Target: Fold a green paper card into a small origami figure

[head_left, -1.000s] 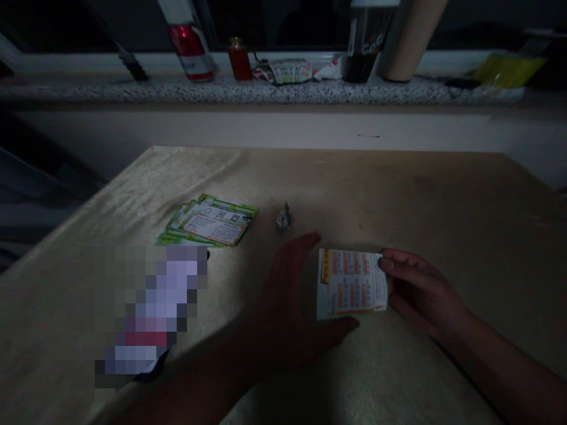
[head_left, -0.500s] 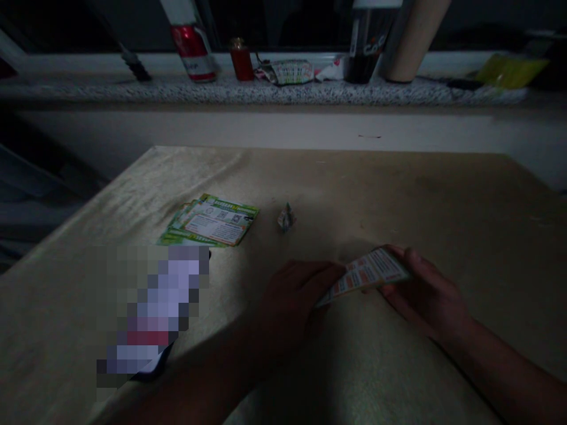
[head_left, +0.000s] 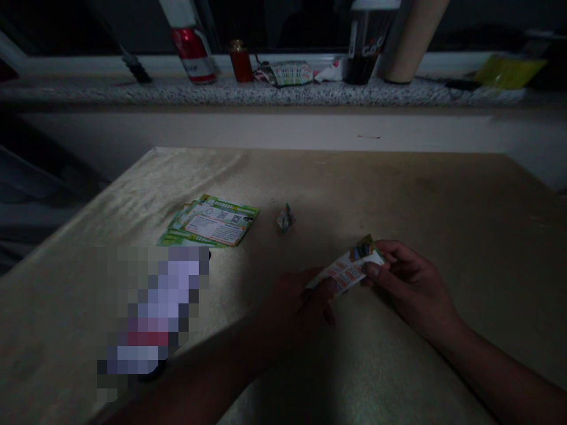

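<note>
A printed leaflet (head_left: 348,273) in white, orange and green is held between both hands over the table, tilted up toward the right. My left hand (head_left: 310,298) grips its lower left end, thumb on top. At the other end, my right hand (head_left: 401,277) pinches the paper, with the thumb on its face and the fingers behind. A fanned stack of green and white leaflets (head_left: 215,221) lies on the table to the left. Between the stack and my hands sits a small crumpled, folded paper piece (head_left: 286,219).
A pixelated phone-like object (head_left: 159,313) lies by my left forearm. On the speckled windowsill (head_left: 248,94) stand a red can (head_left: 195,56), a small red bottle (head_left: 241,62), a crumpled wrapper (head_left: 290,73), a dark drink cup (head_left: 365,47), a tan cylinder (head_left: 410,44) and a yellow packet (head_left: 509,72).
The leaflet has turned, and a dark picture at its upper corner now shows. My right thumb has come onto its face, and my left thumb now presses on top.
</note>
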`<state>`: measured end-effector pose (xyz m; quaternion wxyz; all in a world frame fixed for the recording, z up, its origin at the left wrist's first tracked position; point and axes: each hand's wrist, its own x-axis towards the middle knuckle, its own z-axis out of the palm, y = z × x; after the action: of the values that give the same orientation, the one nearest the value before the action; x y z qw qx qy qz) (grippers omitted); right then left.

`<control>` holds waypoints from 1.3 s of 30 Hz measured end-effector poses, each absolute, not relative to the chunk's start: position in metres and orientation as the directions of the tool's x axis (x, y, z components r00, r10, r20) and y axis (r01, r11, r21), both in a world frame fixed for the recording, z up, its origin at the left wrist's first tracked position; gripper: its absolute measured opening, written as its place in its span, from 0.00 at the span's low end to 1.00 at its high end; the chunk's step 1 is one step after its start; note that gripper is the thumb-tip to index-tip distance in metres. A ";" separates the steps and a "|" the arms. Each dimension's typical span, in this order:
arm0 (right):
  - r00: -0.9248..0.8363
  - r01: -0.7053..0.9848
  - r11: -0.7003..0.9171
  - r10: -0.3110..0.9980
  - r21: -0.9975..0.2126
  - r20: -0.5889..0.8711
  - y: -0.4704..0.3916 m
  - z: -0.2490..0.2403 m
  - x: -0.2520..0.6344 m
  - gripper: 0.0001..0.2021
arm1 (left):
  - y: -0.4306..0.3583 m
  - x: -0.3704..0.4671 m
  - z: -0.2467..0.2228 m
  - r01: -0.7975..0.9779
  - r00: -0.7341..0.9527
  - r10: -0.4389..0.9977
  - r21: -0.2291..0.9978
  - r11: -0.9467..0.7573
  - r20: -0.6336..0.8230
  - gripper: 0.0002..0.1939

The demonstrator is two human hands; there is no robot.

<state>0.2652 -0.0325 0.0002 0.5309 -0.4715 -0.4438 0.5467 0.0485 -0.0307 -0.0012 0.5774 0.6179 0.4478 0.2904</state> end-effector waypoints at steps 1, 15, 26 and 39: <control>0.002 -0.130 -0.047 0.999 -0.990 -0.048 -0.033 0.000 0.266 0.08 | -0.030 0.048 0.000 0.224 0.433 0.888 0.973 0.059 -0.153 0.20; -0.021 -0.108 -0.010 1.000 -0.994 -0.007 -0.037 0.004 0.267 0.04 | -0.021 0.042 0.007 0.139 0.341 0.937 0.990 0.027 -0.073 0.08; -0.070 -0.199 -0.050 0.997 -0.979 -0.037 -0.036 0.005 0.266 0.05 | -0.023 0.047 0.005 -0.059 0.393 0.890 0.959 0.277 -0.233 0.10; -0.084 -0.120 0.020 0.996 -0.993 0.030 -0.036 0.005 0.266 0.04 | -0.020 0.044 -0.003 -0.166 0.349 0.905 0.934 0.316 -0.244 0.10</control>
<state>0.2664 -0.0359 0.0046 0.5132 -0.4411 -0.4967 0.5435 0.0445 -0.0198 -0.0034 0.6940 0.4393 0.4201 0.3857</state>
